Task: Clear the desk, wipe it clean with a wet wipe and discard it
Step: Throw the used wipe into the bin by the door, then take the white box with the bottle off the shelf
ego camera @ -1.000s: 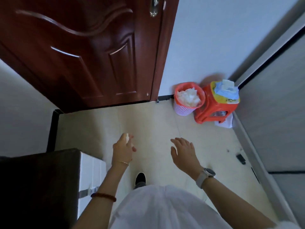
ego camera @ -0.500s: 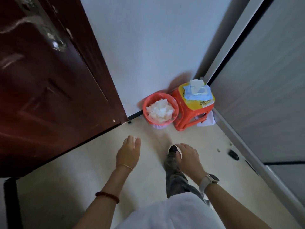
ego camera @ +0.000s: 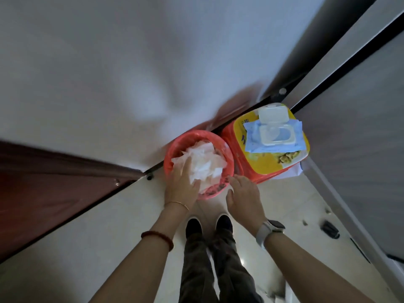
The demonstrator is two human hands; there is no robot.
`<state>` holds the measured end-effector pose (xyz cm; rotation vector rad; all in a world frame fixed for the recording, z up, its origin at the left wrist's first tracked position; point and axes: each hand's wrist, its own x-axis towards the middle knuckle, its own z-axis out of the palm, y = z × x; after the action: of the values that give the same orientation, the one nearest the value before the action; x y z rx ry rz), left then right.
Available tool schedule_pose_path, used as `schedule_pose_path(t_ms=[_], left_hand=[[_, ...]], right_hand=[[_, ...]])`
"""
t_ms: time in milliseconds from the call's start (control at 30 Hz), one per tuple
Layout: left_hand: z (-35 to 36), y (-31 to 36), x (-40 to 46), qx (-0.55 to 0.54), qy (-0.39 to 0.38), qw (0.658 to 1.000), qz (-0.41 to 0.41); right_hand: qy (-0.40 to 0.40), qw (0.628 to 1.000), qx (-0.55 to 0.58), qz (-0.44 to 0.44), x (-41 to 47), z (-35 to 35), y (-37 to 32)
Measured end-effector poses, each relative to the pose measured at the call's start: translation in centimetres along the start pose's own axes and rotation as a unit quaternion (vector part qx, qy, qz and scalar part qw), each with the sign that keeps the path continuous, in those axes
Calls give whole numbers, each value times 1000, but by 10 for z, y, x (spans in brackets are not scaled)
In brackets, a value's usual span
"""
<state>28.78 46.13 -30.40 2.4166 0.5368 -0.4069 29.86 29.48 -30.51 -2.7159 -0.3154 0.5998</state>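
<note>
I am standing over the red bin (ego camera: 175,147), which is sitting on the floor in the corner against the wall, because the last step of the job is throwing the used wipe away. My left hand (ego camera: 182,184) is reaching over the bin's near rim, fingers stretched out nearly flat and resting on the heap of white wipes (ego camera: 205,160) piled inside. I cannot tell which of those sheets is mine, or whether it is under my palm. My right hand (ego camera: 244,195) is hovering just beside the bin's near rim, fingers loosely spread, gripping nothing. The wipe pack (ego camera: 274,133), lid flipped up, is lying on the stool (ego camera: 282,162) touching the bin's right side.
</note>
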Motion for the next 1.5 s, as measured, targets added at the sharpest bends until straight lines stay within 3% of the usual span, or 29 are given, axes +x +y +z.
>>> schedule_pose_path(t_ms=[133, 233, 467, 733, 933, 1067, 1367, 1500], left_hand=[[40, -24, 41, 186, -87, 978, -24], [43, -32, 45, 228, -70, 971, -9], [-37, -27, 21, 144, 32, 989, 8], [-174, -17, -98, 37, 269, 962, -28], [-261, -9, -263, 50, 440, 881, -165], [-294, -17, -386, 65, 522, 801, -286], [-247, -35, -692, 94, 652, 575, -484], [-212, -40, -792, 99, 680, 503, -524]], right_hand=[[-14, 999, -34, 4, 43, 35, 14], [-17, 999, -47, -19, 55, 40, 11], [-8, 995, -56, -80, 53, -11, -46], [22, 958, 43, -282, 3, -134, -155], [19, 875, 81, -476, -89, -215, -270], [-6, 803, 94, -588, -172, -222, -337], [-114, 598, 116, -784, -424, -152, -425], [-147, 529, 107, -829, -529, -110, -444]])
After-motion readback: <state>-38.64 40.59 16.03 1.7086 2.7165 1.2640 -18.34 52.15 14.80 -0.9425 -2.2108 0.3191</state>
